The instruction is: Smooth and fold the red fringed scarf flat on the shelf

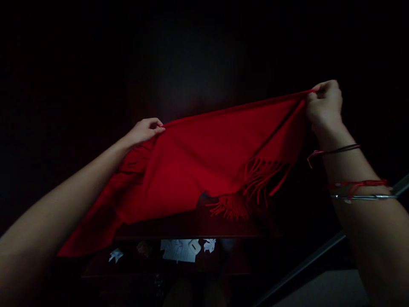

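A red fringed scarf (204,157) is stretched between my two hands, its top edge taut and slanting up to the right. My left hand (145,130) pinches that edge at centre left. At the upper right, my right hand (326,102) grips a corner of the cloth, fingers closed. Tassels hang from the scarf's lower right side. More of the cloth lies bunched below and behind my left forearm, trailing toward the lower left. Bracelets circle my right wrist and forearm.
Below the scarf is a dark table edge (191,237). On a lower surface lie a white sheet (179,251), a small white case (194,246) and crumpled tissues (115,255). A pale diagonal bar (300,266) runs at the lower right. Much of the room is too dark to make out.
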`<state>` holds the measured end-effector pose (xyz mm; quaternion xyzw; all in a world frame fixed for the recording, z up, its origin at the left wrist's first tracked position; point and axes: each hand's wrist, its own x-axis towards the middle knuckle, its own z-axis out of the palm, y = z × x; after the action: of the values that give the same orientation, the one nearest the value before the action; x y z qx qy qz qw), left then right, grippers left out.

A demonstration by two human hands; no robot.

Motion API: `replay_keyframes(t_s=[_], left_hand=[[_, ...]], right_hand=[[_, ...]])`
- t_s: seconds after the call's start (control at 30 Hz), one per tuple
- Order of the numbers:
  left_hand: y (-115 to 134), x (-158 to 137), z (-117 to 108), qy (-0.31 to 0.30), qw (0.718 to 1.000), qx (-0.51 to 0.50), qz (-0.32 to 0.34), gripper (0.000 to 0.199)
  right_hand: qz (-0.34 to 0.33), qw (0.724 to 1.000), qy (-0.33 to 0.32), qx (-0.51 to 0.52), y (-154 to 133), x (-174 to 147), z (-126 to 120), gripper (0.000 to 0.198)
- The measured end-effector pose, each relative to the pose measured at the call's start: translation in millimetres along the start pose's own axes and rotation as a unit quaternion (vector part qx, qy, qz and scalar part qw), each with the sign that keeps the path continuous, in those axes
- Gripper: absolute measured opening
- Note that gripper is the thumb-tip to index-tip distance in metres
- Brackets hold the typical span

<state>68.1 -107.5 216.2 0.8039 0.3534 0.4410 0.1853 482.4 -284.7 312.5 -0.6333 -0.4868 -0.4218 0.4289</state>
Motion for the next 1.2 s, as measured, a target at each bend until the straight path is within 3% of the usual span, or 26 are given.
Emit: replay_keyframes(t_s=[0.1,0.2,0.3,0.37,0.5,0.6,0.7,0.77,0.8,0.83,0.93,0.97,1.07,1.2], left_hand=[[-4,-7,-15,0.004,0.995,-0.094,-0.035,0.011],[-13,-19,-28,0.013,0.987,-0.146,-0.061,0.013],[-19,-26,-48,-0.023,0.991,-0.114,-0.063,0.024],[-18,-26,-65,-0.027,0.994,-0.086,-0.055,0.030],[-11,-19,-98,0.030,0.996,-0.075,-0.038,0.032],[-15,-11,-107,0.006,0.999,-0.016,-0.048,0.032],[-32,-1,-100,-0.063,0.993,0.076,-0.066,0.034],[-49,8,-90,-0.108,0.987,0.100,-0.066,0.037],[-58,13,-84,-0.123,0.986,0.097,-0.064,0.038],[-67,18,-78,-0.133,0.985,0.091,-0.066,0.039],[-94,31,-59,-0.134,0.985,0.084,-0.071,0.041],[-104,35,-53,-0.134,0.985,0.087,-0.067,0.041],[-130,46,-38,-0.148,0.981,0.114,-0.046,0.044],[-161,57,-18,-0.234,0.951,0.200,-0.033,0.041]], right_hand=[[0.070,0.985,-0.154,0.014,-3,-10,-7,0.034],[0.027,0.953,-0.301,0.002,-2,-24,-12,0.027],[-0.039,0.901,-0.432,-0.004,0,-33,-20,0.024],[-0.033,0.863,-0.502,0.051,-1,-37,-28,0.029],[0.066,0.824,-0.530,0.189,2,-41,-42,0.032],[0.112,0.809,-0.518,0.252,7,-43,-40,0.031],[0.125,0.743,-0.607,0.254,6,-41,-24,0.033],[0.113,0.688,-0.690,0.193,4,-36,-4,0.035],[0.098,0.681,-0.710,0.149,4,-34,8,0.035],[0.076,0.690,-0.713,0.100,6,-32,22,0.036],[0.016,0.771,-0.631,-0.082,18,-35,66,0.035],[-0.001,0.784,-0.611,-0.110,23,-39,80,0.034],[-0.026,0.792,-0.595,-0.135,39,-55,117,0.028],[-0.020,0.796,-0.586,-0.152,53,-81,153,0.025]])
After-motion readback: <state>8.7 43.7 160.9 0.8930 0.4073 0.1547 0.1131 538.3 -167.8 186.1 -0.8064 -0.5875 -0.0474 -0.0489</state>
